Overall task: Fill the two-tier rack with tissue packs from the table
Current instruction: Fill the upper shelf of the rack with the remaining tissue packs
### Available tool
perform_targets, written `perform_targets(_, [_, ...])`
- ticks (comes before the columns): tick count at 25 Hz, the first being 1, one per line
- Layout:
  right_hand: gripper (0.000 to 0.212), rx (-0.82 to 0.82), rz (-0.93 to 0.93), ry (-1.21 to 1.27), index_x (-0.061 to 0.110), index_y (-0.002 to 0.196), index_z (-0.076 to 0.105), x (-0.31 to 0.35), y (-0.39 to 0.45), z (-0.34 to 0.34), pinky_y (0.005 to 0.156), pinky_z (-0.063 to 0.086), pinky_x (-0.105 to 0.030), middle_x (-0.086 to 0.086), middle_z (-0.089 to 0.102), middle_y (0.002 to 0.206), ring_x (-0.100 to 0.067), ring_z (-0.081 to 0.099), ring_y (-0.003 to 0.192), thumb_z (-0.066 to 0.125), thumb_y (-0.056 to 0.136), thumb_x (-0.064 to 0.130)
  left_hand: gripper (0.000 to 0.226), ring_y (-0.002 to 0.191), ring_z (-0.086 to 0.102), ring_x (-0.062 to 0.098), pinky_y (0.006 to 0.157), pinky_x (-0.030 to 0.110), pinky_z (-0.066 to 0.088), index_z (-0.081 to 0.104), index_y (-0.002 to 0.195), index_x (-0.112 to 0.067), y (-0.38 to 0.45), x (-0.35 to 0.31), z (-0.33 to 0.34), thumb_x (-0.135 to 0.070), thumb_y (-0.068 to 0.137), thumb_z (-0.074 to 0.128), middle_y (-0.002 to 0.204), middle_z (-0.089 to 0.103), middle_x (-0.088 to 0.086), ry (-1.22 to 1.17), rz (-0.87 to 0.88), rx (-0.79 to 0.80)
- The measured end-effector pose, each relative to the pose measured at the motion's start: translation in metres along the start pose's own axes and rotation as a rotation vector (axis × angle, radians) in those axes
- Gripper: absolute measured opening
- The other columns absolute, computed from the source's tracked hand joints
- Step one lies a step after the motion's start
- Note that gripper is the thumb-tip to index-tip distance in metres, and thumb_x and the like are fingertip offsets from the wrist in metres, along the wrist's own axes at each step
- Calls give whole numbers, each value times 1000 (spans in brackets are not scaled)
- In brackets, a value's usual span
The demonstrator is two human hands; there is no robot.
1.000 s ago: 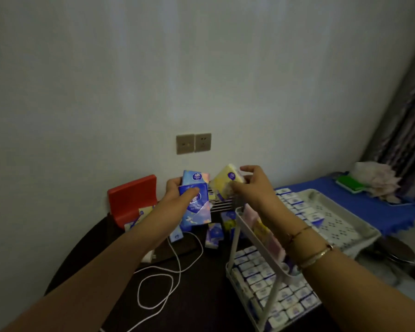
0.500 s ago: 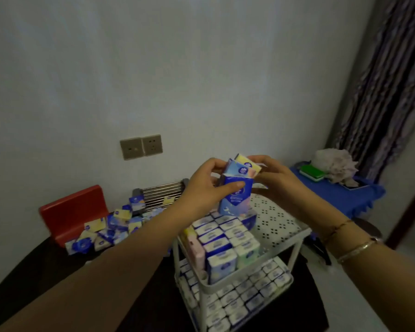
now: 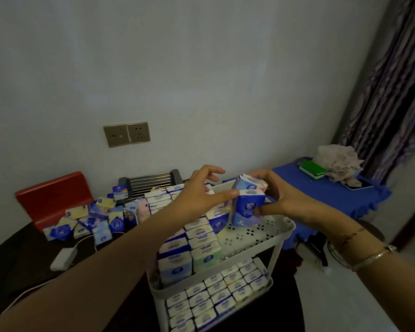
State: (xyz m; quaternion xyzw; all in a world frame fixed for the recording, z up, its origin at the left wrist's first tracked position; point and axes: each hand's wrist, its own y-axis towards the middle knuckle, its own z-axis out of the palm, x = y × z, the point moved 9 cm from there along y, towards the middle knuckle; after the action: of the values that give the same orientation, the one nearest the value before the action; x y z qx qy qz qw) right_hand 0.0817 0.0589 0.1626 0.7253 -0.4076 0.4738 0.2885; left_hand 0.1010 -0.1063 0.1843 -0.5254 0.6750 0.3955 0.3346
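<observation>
A white two-tier rack point(image 3: 281, 238) stands in front of me. Its lower tier is packed with tissue packs point(image 3: 216, 298). Rows of packs point(image 3: 198, 238) fill the left half of the top tier, and the perforated floor on its right half is bare. My right hand point(image 3: 282, 200) grips a small bundle of blue and pastel tissue packs point(image 3: 247, 203) just above that bare part. My left hand point(image 3: 199, 192) is beside the bundle with fingers spread; only its thumb tip touches the packs. Several loose packs point(image 3: 94, 216) lie in a heap on the dark table point(image 3: 22, 250).
A red chair back point(image 3: 53, 195) and a metal roll-up rack point(image 3: 151, 179) stand against the wall behind the heap. A white charger point(image 3: 64, 257) with its cable lies on the table. A blue-covered side table point(image 3: 328, 191) with a green box point(image 3: 313, 169) is at the right, by a curtain.
My view swung right and down over the rack. Both hands carried the bundle to the top tier's right side. My left hand let go and spread its fingers; my right hand took the bundle.
</observation>
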Motion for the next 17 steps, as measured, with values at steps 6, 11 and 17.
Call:
perform_targets(6, [69, 102, 28, -11, 21, 121, 40, -17, -1, 8, 88, 54, -40, -6, 57, 121, -18, 61, 109, 76, 68, -2, 53, 136, 33, 15, 113, 39, 28, 37, 142, -27, -18, 49, -11, -39, 93, 52, 150, 35, -3, 502, -33, 174])
perform_targets(11, [67, 261, 5, -48, 24, 118, 40, -15, -5, 22, 78, 54, -31, -4, 57, 118, -17, 61, 107, 75, 69, -6, 53, 147, 2, 17, 118, 49, 5, 13, 149, -37, -19, 60, 3, -41, 100, 33, 160, 2, -6, 732, -80, 275])
perform_targets(17, [77, 264, -16, -231, 36, 133, 31, -22, 4, 70, 88, 49, -20, 2, 43, 139, -1, 50, 120, 73, 76, 3, 51, 146, -10, 20, 116, 45, -4, 3, 150, -34, -19, 73, 9, -40, 102, 16, 159, -9, -5, 914, -89, 336])
